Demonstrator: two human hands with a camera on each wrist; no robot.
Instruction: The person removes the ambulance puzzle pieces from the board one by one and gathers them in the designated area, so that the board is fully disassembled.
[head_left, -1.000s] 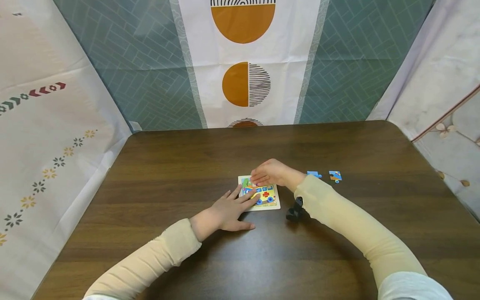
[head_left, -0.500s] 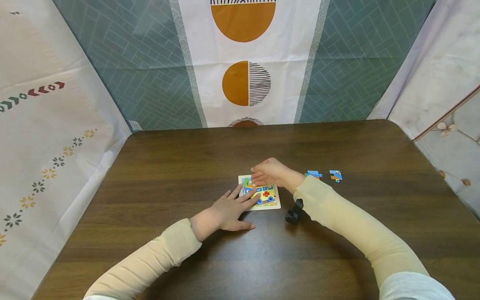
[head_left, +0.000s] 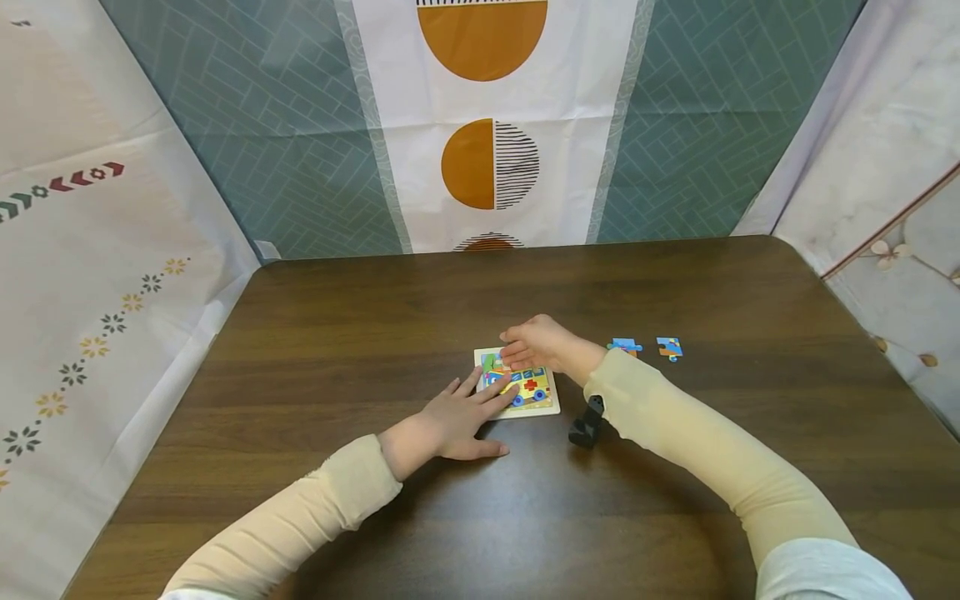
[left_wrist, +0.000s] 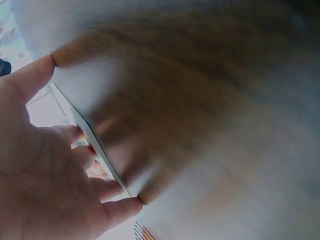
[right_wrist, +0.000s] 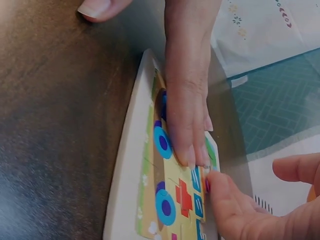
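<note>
Puzzle (head_left: pixel 531 385) lies flat on the dark wooden table (head_left: pixel 360 333), its pale frame (right_wrist: pixel 127 150) around a yellow vehicle with a red cross and blue wheels. Left hand (head_left: pixel 457 421) rests spread over the puzzle's left part, fingers straight, thumb set down on bare wood just beside the near edge. Right hand (head_left: pixel 543 343) reaches across the far edge — fingers extended together, a fingertip touching the picture close to the left fingertips, thumb held apart from them. Two loose pieces lie on the table to the right: one blue piece (head_left: pixel 625 345) near the cuff of the right sleeve (head_left: pixel 667 408), and one blue-and-orange piece (head_left: pixel 670 348) farther out. Black device (head_left: pixel 587 422) hangs at the right wrist. Past the table's far side stands a green cloth (head_left: pixel 300 150) with a white middle strip (head_left: pixel 566 167) bearing ochre shapes.
</note>
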